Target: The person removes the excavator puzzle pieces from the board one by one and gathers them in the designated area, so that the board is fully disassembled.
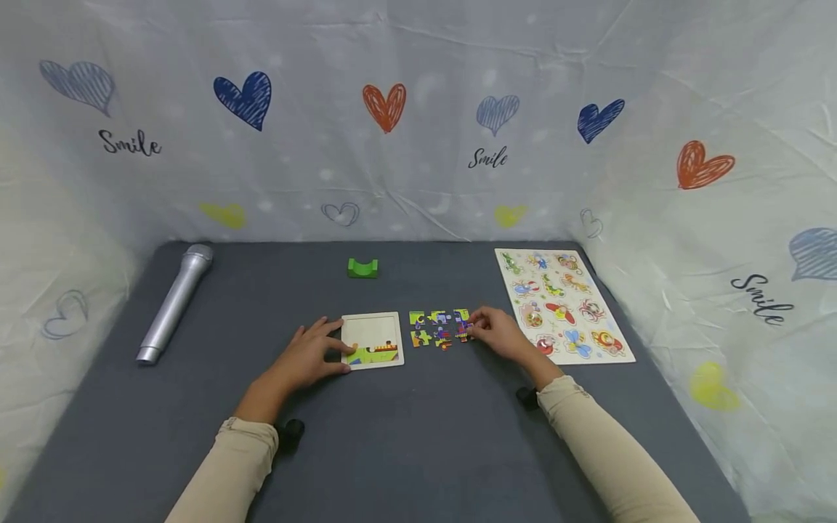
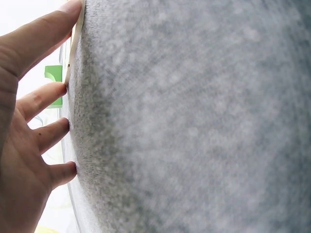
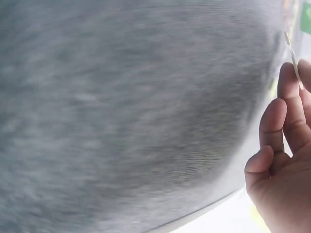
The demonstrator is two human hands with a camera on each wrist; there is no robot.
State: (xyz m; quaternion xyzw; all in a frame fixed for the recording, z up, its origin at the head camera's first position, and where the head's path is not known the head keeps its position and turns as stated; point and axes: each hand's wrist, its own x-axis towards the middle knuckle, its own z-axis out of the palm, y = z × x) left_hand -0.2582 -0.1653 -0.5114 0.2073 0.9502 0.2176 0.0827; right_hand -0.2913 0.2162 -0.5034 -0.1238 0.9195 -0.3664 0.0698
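Observation:
My left hand lies at the left side of a small square puzzle tray, its fingers spread. Thumb and index finger touch the tray's edge; the other fingertips rest on the table. In the tray's lower part are joined jigsaw pieces with a green picture. Right of the tray, several loose jigsaw pieces lie in rows. My right hand is at their right end, pinching a thin jigsaw piece between thumb and fingers. The right wrist view shows that piece edge-on, its picture hidden.
A green block with a curved notch stands behind the tray. At the far left lies a silver microphone. A picture board of insects and other small creatures is just right of my right hand. Behind the dark table hangs a heart-printed white curtain.

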